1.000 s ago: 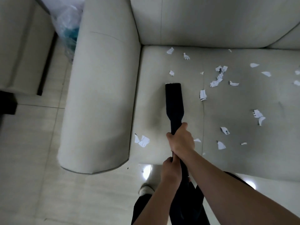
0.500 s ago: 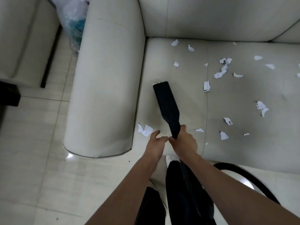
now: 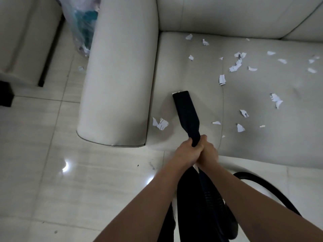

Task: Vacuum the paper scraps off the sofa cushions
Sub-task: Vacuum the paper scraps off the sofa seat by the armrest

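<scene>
My left hand point(image 3: 187, 153) and right hand point(image 3: 208, 152) sit pressed together, both with fingers curled tight round the narrow neck of the black vacuum nozzle point(image 3: 186, 112), left hand on the left side and right hand just beside it on the right. The nozzle widens into a flat head that lies on the near left part of the sofa seat cushion point(image 3: 192, 75), angled away from me and a little to the left. A sliver of white paper point(image 3: 174, 92) peeks out at the far left corner of its mouth (touching it, as far as I can see).

Below my wrists the black hose point(image 3: 262, 186) runs down and loops off to the right over the tiled floor point(image 3: 52, 172).

Just left of the nozzle, close to the foot of the armrest point(image 3: 120, 67), lie two torn paper scraps point(image 3: 160, 124) side by side. To the right of the cushion seam a few more pieces point(image 3: 240, 127) are scattered near the front edge, and farther back a crumpled cluster point(image 3: 237, 62) lies with single bits spread toward the backrest point(image 3: 227, 13) and off to the right.

Beyond the armrest, on the floor at far left, a clear plastic bag point(image 3: 83, 23) with something teal inside stands between this sofa and another pale seat point(image 3: 22, 32). One small scrap point(image 3: 80, 68) lies on the tiles near the bag.
</scene>
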